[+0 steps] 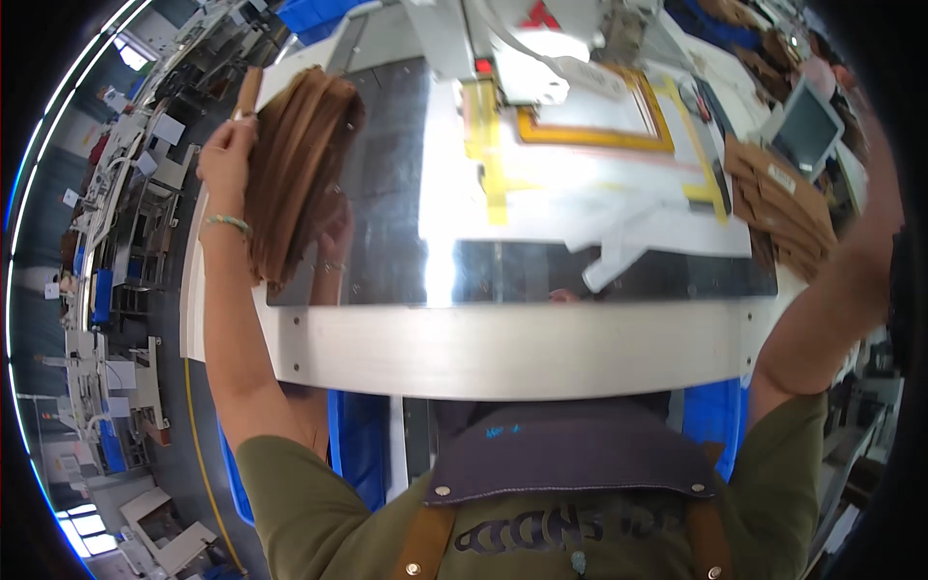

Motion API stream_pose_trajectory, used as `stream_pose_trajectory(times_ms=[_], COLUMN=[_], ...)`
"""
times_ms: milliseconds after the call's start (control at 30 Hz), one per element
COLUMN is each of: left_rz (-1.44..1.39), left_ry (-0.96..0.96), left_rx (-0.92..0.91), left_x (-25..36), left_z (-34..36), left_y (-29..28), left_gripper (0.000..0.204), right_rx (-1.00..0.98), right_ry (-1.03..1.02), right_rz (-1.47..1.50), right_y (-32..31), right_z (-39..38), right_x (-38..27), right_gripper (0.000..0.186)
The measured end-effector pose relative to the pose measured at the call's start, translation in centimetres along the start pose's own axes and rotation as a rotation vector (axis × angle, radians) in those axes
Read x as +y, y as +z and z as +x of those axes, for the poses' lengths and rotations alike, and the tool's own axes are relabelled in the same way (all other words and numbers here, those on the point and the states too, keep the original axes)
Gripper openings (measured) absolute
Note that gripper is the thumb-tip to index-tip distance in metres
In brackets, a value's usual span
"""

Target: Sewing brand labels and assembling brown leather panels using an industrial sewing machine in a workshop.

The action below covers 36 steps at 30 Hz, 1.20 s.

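My left hand (226, 155) is closed on the outer left edge of a brown fabric piece (250, 89), beside a thick stack of folded brown fabric (302, 164). The stack lies at the left end of a dark glossy machine bed, its layers standing in long ridges. At the far right, my right forearm (865, 227) reaches up and away along the picture's rim. My right hand (833, 82) is blurred there near the dark edge, and its fingers cannot be made out. Close to that forearm lies another pile of brown fabric pieces (781, 205) with a pale label.
A sewing machine head (454, 43) hangs over the bed's middle. Under it are a yellow frame (590, 145) and a white sheet (570, 198) with yellow tape. A screen (808, 128) stands at right. A metal rail (522, 350) edges the front; blue bins (358, 445) sit below.
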<state>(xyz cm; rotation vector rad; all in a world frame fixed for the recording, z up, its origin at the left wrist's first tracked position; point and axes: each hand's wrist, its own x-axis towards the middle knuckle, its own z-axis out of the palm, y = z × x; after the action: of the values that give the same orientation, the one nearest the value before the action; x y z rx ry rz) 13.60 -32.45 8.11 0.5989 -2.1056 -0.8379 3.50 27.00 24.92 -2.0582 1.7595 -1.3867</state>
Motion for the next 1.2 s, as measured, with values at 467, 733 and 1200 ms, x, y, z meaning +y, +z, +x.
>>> stream_pose_trajectory(times_ms=[467, 733, 1200], left_rz=[0.190, 0.415, 0.795], left_ry=[0.436, 0.798, 0.539], left_rx=[-0.114, -0.337, -0.347], left_x=[6.9, 7.6, 3.7], left_z=[-12.8, -17.2, -22.0], left_y=[1.1, -0.4, -0.5], left_gripper=[0.010, 0.018, 0.017], right_rx=[-0.078, -0.166, -0.280], right_ry=[-0.077, -0.371, -0.154], right_rz=[-0.735, -0.855, -1.139], right_y=[24.7, 20.3, 18.0], right_z=[17.5, 13.8, 0.8], right_x=[24.8, 22.2, 21.6], right_gripper=[0.057, 0.028, 0.011])
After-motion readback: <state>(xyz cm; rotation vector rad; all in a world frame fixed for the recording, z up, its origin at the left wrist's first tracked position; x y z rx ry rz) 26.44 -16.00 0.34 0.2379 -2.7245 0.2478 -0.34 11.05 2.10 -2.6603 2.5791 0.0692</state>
